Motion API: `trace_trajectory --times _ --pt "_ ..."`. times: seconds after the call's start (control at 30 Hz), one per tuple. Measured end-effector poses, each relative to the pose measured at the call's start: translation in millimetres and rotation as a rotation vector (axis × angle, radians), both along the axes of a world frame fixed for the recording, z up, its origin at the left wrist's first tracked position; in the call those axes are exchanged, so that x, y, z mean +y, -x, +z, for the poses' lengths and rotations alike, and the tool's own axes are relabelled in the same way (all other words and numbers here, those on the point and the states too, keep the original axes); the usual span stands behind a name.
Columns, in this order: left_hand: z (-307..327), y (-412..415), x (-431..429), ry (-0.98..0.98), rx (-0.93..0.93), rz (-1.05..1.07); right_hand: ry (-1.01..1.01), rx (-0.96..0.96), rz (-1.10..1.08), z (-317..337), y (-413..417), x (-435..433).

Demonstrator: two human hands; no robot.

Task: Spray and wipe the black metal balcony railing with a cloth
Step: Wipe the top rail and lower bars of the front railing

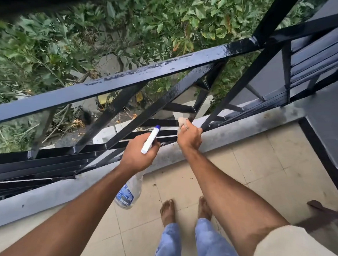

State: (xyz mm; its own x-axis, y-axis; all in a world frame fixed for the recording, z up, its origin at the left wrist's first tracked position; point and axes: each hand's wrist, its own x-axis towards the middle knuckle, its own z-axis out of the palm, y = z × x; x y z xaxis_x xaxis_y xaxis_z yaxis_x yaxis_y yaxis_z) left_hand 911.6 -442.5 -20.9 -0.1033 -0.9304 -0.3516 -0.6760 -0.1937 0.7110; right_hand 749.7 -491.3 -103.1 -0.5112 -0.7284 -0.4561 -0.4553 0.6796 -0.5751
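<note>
right hand presses cloth on railing low bar edge.

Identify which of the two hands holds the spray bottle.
The left hand: it grips the spray bottle by the neck, nozzle towards the railing. The right hand holds a cloth instead.

The railing is black painted metal, glossy and smooth, with dull streaked patches along the top rail. The spray bottle is clear plastic with a white plastic head and a blue label. The cloth is pale, soft fabric. The floor tiles are matt beige. The ledge is matt grey.
</note>
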Motion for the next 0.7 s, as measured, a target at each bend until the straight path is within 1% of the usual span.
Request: trace_trajectory --times 0.1,0.17,0.27,0.37,0.43,0.5,0.53,0.63,0.7 --pt "6 -5 2 0.009 0.055 0.029 0.080 -0.053 0.070 21 -19 16" --pt "9 -13 7 0.044 0.073 0.067 0.142 -0.137 0.130 40 -33 23" --pt "21 -25 9 0.049 0.091 0.116 0.243 -0.208 0.283 67 -57 37" --pt "34 -36 11 0.053 0.081 0.136 0.266 -0.264 0.295 74 -67 43" --pt "35 -41 13 0.047 0.068 0.152 0.286 -0.224 0.342 73 -65 43" --pt "35 -44 14 0.042 0.028 0.155 0.293 -0.143 0.389 64 -55 39" --pt "34 -44 14 0.041 0.018 0.152 0.255 -0.102 0.372 57 -46 36" --pt "30 -40 12 0.025 0.023 0.133 0.055 -0.039 0.146 24 -10 13" --pt "21 -32 11 0.022 0.015 0.116 -0.017 -0.005 0.059 3 7 2"
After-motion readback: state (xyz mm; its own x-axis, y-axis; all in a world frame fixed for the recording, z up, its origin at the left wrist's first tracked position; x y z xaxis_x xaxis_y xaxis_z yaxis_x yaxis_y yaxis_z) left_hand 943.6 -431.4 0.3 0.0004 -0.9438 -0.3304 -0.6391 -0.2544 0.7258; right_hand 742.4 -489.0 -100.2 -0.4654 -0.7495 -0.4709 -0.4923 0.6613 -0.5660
